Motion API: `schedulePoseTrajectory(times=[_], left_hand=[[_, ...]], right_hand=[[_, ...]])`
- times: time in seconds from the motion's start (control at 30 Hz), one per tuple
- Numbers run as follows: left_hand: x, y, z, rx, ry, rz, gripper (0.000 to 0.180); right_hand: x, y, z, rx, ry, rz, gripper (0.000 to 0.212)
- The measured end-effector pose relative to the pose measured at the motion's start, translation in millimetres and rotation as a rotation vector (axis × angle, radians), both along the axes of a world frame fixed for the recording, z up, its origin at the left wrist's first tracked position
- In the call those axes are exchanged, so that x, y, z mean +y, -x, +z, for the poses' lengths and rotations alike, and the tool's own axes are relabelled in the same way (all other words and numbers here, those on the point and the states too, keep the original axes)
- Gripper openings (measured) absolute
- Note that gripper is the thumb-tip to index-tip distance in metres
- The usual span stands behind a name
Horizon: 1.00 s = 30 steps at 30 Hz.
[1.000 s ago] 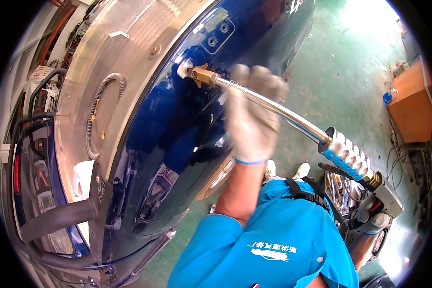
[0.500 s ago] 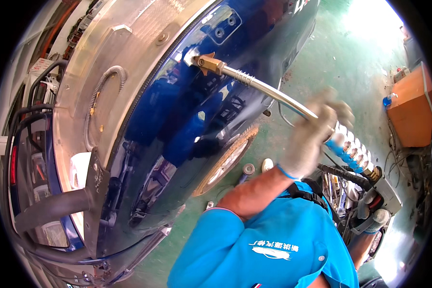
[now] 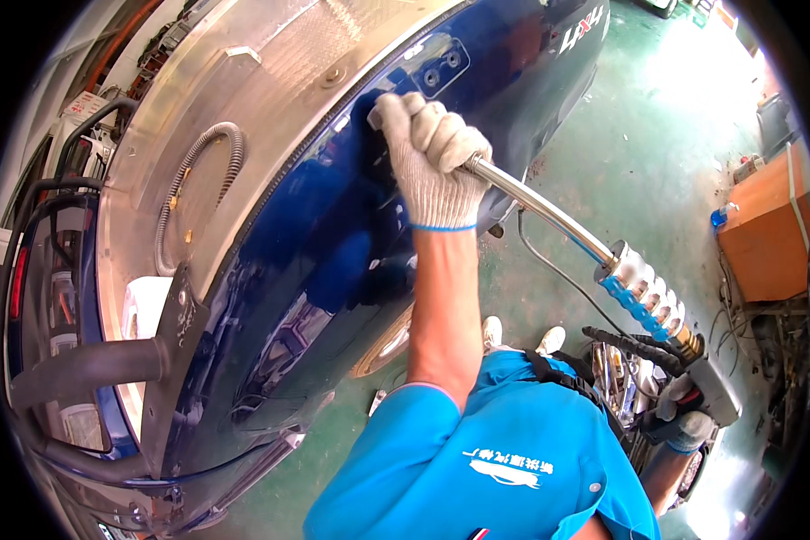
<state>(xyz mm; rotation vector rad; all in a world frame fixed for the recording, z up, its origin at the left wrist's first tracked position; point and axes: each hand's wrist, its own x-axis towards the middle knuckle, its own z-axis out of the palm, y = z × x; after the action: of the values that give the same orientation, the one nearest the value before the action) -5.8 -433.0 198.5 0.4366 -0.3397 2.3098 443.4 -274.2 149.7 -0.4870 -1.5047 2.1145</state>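
Note:
A slide-hammer dent puller (image 3: 544,209) reaches from the blue vehicle side panel (image 3: 319,256) toward my right side. My left hand (image 3: 436,162), in a knitted off-white glove, is closed around the puller's front end against the panel, hiding its brass-coloured tip. A ridged silver-and-blue sliding weight (image 3: 643,290) sits far back on the steel rod. Behind it is a grey gun-shaped body (image 3: 716,389). My right hand (image 3: 690,427), also gloved, is closed around the handle below that body, its fingers partly hidden.
The truck bed (image 3: 270,85) with a grey corrugated hose (image 3: 166,216) lies beyond the panel edge. A black tubular bar (image 3: 90,369) stands at left. A tool cart (image 3: 612,364) is beside me; an orange cabinet (image 3: 769,225) stands at right on the green floor (image 3: 621,171).
My left hand has moved forward along the rod from near the sliding weight to the front end, and now covers the tip. My right hand stays on the handle.

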Motion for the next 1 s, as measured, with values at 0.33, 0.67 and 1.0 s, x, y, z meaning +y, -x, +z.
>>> schedulePoseTrajectory(times=[0.33, 0.67, 1.0], left_hand=[[-9, -17, 16, -0.166, 0.619, 0.38, 0.025], [-11, -17, 8, -0.183, 0.545, 0.327, 0.024], [-13, -15, 7, -0.146, 0.562, 0.321, 0.024]], right_hand=[[7, 11, -28, 0.127, 0.331, 0.046, 0.045], [14, 8, -17, 0.116, 0.302, 0.084, 0.048], [12, 1, -31, 0.202, 0.377, 0.04, 0.047]])
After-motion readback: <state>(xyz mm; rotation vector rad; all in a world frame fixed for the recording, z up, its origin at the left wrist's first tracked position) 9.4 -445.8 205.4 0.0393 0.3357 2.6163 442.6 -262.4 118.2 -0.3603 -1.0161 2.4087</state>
